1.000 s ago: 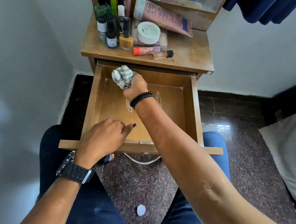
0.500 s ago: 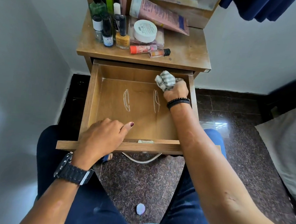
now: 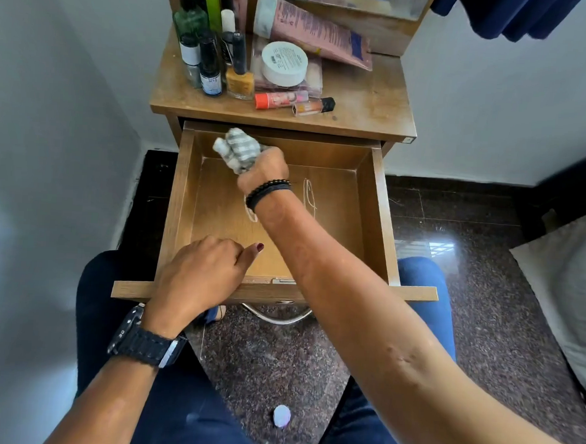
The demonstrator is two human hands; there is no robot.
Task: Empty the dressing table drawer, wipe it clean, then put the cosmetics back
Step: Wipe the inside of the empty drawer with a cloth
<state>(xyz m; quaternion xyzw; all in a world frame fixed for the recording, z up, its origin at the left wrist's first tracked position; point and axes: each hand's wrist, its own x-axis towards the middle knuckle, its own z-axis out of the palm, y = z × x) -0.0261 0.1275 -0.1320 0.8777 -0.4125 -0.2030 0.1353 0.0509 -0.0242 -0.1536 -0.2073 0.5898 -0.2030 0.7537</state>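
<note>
Fingers (image 3: 254,157) of my right hand (image 3: 265,170): curled round cloth (image 3: 237,148), bunched, at drawer (image 3: 381,220) back wall. Cloth: soft, light; likely best held wadded. Left hand (image 3: 201,271): grips drawer front.

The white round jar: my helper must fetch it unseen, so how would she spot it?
On the wooden dressing table top, above the open drawer, find the cosmetics cluster. The white round jar lies on a pink palette, right of the bottles: the only squat, wide white thing.

The right hand (image 3: 265,167) has swept its balled cloth (image 3: 239,150) from the drawer's (image 3: 376,206) back-right corner to back-left.
</note>
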